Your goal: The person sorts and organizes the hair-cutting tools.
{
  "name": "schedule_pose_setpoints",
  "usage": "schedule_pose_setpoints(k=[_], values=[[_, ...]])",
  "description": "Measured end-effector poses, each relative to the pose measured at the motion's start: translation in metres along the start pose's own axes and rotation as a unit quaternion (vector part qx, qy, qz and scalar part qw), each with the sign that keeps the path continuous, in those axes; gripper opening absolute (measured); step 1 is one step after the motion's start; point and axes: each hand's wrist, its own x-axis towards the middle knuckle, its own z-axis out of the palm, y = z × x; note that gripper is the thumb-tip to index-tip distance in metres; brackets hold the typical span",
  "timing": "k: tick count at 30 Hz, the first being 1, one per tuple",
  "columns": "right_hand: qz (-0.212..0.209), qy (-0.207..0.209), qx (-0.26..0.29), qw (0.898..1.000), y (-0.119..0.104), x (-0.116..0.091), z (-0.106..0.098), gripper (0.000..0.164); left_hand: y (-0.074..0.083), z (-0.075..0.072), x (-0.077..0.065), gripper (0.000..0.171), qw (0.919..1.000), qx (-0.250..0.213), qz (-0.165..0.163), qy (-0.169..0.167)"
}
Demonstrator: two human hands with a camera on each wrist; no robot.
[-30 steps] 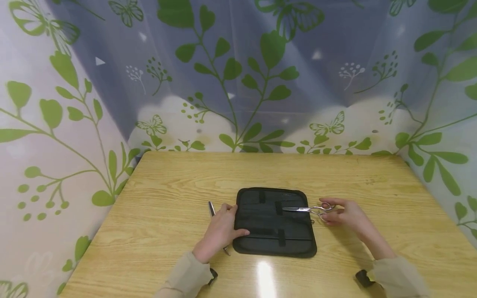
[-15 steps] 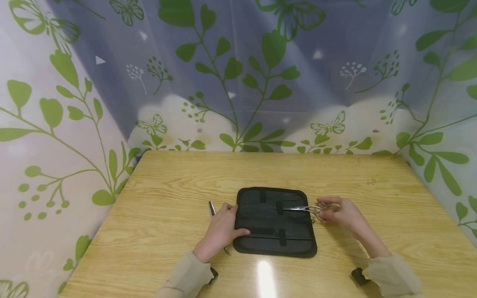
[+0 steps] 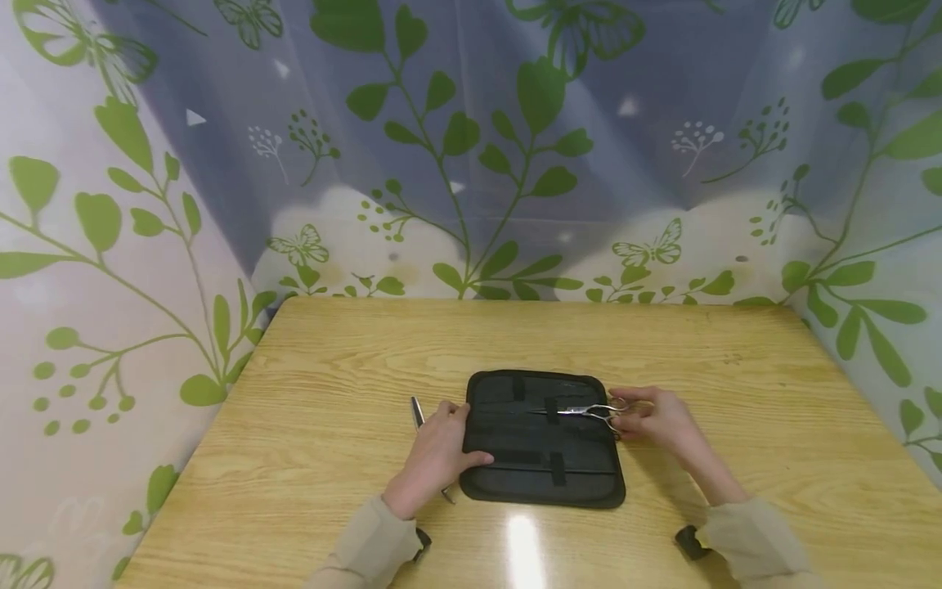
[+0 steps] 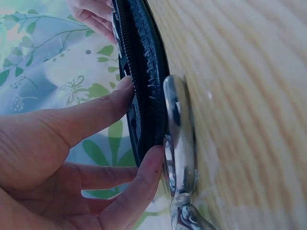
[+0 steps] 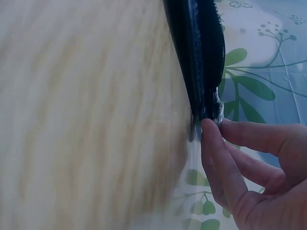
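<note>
A black zip case (image 3: 540,483) lies open on the table, with elastic loops across its inside. My left hand (image 3: 434,454) grips its left edge, thumb on top and fingers at the side. In the left wrist view the thumb presses by the zip teeth. My right hand (image 3: 658,421) pinches the finger rings of silver hairdressing scissors (image 3: 577,411) at the right edge. The scissors' blades point left and pass under a loop, their tips partly hidden. A shiny jointed metal tool (image 4: 180,134) lies along the case's left side, partly hidden under my left hand in the head view.
The wooden table (image 3: 331,368) extends around the case. A curtain (image 3: 471,164) printed with green leaves and butterflies stands behind the table and along both sides. A bright glare streak (image 3: 525,548) shows on the tabletop in front of the case.
My right hand has moved left with the scissors, sliding their blades further under the loop until the rings sit at the case's right edge. The left hand and the case stay put.
</note>
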Motion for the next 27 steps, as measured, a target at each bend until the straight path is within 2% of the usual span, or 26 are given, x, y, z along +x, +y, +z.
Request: schedule_pose_setpoints(k=[4, 10, 17, 21, 27], values=[[-0.007, 0.000, -0.013, 1.000, -0.0002, 0.0000, 0.0007, 0.053, -0.0003, -0.0004, -0.0004, 0.081, 1.0000, -0.002, -0.002, 0.001], [-0.008, 0.024, -0.095, 0.995, 0.0000, -0.0012, -0.0021, 0.051, -0.0004, -0.0006, -0.0002, 0.082, 1.0000, 0.008, 0.005, 0.000], [0.005, 0.020, -0.076, 0.997, -0.0017, 0.0022, -0.0003, 0.045, -0.0002, -0.0007, 0.0001, 0.081, 1.0000, 0.007, 0.005, -0.001], [-0.002, 0.022, -0.103, 0.994, -0.0043, 0.0051, 0.0011, 0.041, -0.0002, -0.0009, 0.0003, 0.082, 0.9999, 0.009, 0.005, -0.001], [0.001, 0.019, -0.106, 0.994, -0.0096, 0.0070, 0.0042, 0.042, -0.0002, -0.0010, 0.0007, 0.082, 0.9999, 0.009, 0.005, -0.004]])
